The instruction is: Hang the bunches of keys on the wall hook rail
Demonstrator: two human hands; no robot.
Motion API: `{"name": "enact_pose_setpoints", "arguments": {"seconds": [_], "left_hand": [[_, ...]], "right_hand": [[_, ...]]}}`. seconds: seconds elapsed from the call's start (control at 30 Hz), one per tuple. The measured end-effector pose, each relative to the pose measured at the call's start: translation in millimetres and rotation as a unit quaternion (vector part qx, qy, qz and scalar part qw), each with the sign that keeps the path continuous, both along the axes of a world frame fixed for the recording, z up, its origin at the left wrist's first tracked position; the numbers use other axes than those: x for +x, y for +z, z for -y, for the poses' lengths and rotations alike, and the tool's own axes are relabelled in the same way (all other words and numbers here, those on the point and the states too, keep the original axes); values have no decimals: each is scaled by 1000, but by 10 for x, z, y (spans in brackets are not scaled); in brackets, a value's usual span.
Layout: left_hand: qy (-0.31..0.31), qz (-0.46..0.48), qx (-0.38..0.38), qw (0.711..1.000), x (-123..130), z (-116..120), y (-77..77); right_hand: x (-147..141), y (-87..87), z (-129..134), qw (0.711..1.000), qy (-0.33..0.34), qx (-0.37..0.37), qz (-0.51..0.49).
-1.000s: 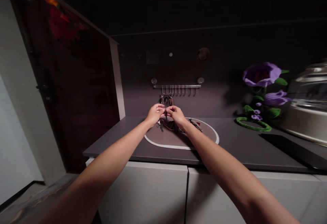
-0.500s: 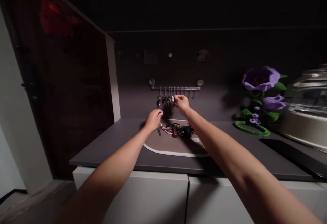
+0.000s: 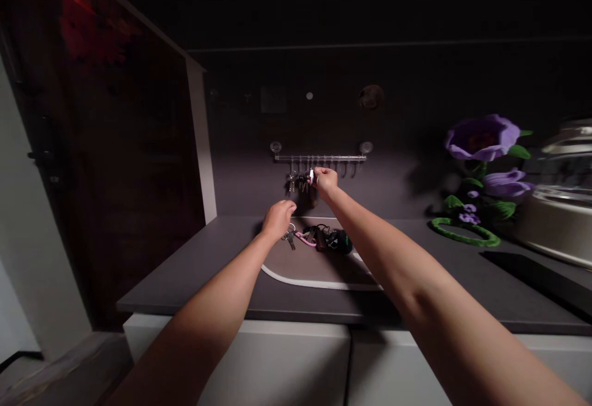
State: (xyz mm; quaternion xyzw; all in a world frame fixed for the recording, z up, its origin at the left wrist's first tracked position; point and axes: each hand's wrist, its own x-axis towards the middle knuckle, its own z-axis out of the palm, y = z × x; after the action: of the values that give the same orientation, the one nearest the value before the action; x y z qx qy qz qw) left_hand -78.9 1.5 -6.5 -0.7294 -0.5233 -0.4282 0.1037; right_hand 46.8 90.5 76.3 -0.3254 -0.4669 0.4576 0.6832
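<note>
My right hand is raised to the hook rail on the dark wall, thumb and fingers pinching a small bright silvery piece. Its kind is too small to tell. Left of it, bunches of keys hang from the rail's hooks. Lower down, my left hand hovers with its fingers curled together, and nothing shows in them. Just below it, a ring of keys lies on the brown mat. Beside the ring are a pink loop and several dark items.
The mat lies on a dark counter above white cabinet doors. To the right stand purple felt flowers with a green ring base, and a cream appliance with a clear top. A dark door is at the left.
My right hand has shifted slightly left along the rail, and the silvery piece shows more clearly at its fingertips. My left hand stays nearly in place. The view has tilted slightly.
</note>
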Motion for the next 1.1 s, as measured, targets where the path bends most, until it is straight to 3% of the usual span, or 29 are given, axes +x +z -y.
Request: {"name": "enact_pose_setpoints", "arguments": {"seconds": [0.2,0.77,1.1], "left_hand": [[-8,15,-7,1000,-7,-32,-7],[23,54,-28,998,-102,-29,16],[-3,99,-76,992,-199,-19,22]], "right_hand": [[-37,-70,-5,999,-32,-18,5],[65,-259,54,998,14,-18,53],[117,-373,289,988,-52,-12,144]]}}
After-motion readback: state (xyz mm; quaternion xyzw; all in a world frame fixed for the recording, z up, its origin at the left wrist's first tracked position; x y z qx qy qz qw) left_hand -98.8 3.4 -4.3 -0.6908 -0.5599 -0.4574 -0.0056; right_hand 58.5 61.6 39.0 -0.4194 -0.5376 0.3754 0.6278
